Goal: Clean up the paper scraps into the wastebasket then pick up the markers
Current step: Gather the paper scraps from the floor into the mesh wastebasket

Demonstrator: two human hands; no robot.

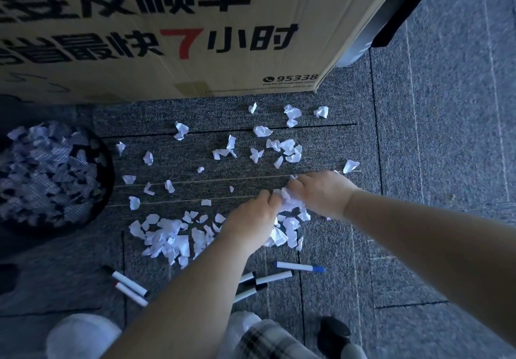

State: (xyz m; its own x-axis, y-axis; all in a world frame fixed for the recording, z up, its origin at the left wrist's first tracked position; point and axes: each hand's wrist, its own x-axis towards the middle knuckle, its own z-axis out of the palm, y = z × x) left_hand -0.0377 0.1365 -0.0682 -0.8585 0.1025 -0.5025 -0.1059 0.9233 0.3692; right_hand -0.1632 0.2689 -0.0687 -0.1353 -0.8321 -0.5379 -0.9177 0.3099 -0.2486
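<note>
Your left hand [251, 213] and right hand [321, 191] curl together around a bunch of crumpled white paper scraps [290, 205] on the grey carpet [418, 163]. The black mesh wastebasket [106, 163], part-filled, stands at far left; white-barrelled markers [300, 266] lie nearer you.

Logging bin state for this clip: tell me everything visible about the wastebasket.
The wastebasket is round, black, apparently mesh-walled, and stands upright on the carpet at far left, partly cut off by the frame edge. It is open-topped and holds many white paper scraps. It sits near the cardboard box; whether they touch is unclear. Neither hand touches it.
</note>
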